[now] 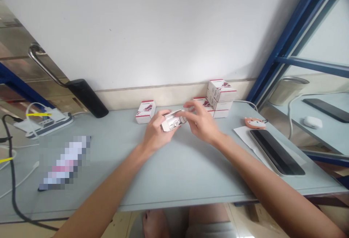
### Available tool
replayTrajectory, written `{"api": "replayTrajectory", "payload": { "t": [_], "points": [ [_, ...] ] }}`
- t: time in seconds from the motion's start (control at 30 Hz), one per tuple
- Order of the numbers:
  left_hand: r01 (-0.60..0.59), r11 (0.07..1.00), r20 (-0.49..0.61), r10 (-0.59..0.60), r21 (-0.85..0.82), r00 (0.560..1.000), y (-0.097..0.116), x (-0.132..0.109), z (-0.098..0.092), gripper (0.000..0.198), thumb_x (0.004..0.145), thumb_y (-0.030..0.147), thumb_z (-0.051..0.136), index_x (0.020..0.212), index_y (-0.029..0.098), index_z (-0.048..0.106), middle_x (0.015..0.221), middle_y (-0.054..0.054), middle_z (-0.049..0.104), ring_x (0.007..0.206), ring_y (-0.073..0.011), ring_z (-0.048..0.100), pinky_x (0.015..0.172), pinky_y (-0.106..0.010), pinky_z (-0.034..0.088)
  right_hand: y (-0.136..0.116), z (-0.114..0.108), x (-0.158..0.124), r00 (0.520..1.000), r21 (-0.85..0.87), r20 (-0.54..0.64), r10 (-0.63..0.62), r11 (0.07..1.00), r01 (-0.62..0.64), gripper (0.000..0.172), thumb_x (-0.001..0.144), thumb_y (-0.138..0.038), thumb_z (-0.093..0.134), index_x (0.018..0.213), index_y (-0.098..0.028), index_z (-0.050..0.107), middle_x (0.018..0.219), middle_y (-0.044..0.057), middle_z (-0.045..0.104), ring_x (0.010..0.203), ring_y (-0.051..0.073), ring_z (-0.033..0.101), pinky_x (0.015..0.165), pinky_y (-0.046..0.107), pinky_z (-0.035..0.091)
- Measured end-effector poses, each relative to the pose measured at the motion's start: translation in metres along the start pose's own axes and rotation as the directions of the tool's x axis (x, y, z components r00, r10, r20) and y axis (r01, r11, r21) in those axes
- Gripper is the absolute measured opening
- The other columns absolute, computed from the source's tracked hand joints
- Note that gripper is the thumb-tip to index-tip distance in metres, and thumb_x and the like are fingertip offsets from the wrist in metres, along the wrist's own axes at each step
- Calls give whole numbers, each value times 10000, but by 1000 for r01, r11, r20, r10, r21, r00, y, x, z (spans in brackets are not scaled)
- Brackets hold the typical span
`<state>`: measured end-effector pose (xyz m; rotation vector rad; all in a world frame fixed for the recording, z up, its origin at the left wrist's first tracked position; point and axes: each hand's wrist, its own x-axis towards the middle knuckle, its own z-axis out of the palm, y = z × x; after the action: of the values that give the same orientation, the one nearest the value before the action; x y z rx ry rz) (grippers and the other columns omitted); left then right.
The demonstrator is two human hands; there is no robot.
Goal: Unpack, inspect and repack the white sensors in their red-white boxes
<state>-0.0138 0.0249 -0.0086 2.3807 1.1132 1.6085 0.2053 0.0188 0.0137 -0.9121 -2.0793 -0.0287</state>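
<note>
Over the middle of the table, my left hand [156, 132] is closed around a small white cardboard box [172, 122]. The box is tilted and its top is open. Pale contents show inside, too small to name. My right hand [203, 121] is at the box's right end with its fingers apart. One fingertip touches the raised flap, and another finger is lifted above it. A closed white-and-red box [145, 112] stands behind my left hand. Behind my right hand is a stack of similar boxes [221, 99], partly hidden by that hand.
On the right lie a dark-screened phone [276, 151], white paper [241, 134] and an orange case [255, 122]. On the left are a power strip [49, 124], cables, a black cylinder [87, 98] and a blurred item [65, 163]. A wall and blue-framed mirror border the table.
</note>
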Motion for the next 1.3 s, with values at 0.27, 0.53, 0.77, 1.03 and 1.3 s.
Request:
{"api": "replayTrajectory", "payload": {
  "t": [0.27, 0.53, 0.77, 1.03, 1.3],
  "points": [
    [63, 998, 26, -64, 18, 998, 0, 2, -1, 399, 810, 350, 856, 1110, 244, 614, 1290, -120, 709, 1158, -288, 730, 965, -448, 616, -7, 0, 6, 985, 253, -130, 109, 965, -74, 171, 985, -422, 691, 1046, -263, 713, 1280, 103, 636, 1199, 277, 627, 1052, 464, 524],
    [-55, 997, 52, 53, 44, 997, -12, -1, 2, 349, 846, 296, 851, 996, 231, 542, 1309, -148, 667, 1138, -274, 729, 871, -422, 629, 37, -13, 5, 853, -31, -223, 471, 872, -489, 246, 1041, -377, 579, 1251, -259, 628, 1194, 74, 731, 951, 238, 698, 806, 365, 527],
    [-352, 920, 24, 354, 172, 935, -14, 3, 1, 491, 872, 254, 834, 1192, 278, 463, 1283, -115, 652, 1145, -256, 721, 821, -397, 634, 50, -3, -4, 833, -545, -36, 552, 688, -479, 291, 1072, -216, 449, 1218, -186, 699, 1264, 150, 711, 1201, 299, 634, 895, 382, 480],
    [-386, 899, 44, 386, 207, 921, -11, 6, 0, 535, 892, 258, 814, 1245, 283, 413, 1264, -116, 630, 1111, -250, 715, 817, -396, 631, 42, -2, -3, 823, -479, -65, 564, 706, -522, 358, 1043, -229, 475, 1368, -175, 618, 1365, 163, 660, 1207, 328, 629, 881, 409, 509],
    [-445, 822, 69, 451, 356, 890, -9, 8, -6, 503, 885, 175, 786, 1228, 283, 434, 1243, -103, 641, 1174, -276, 689, 933, -453, 614, -1, -13, 5, 996, -124, -65, -58, 991, 49, 237, 1021, -216, 544, 1151, -260, 736, 1118, 94, 658, 1002, 245, 616, 859, 380, 519]
  ]
}}
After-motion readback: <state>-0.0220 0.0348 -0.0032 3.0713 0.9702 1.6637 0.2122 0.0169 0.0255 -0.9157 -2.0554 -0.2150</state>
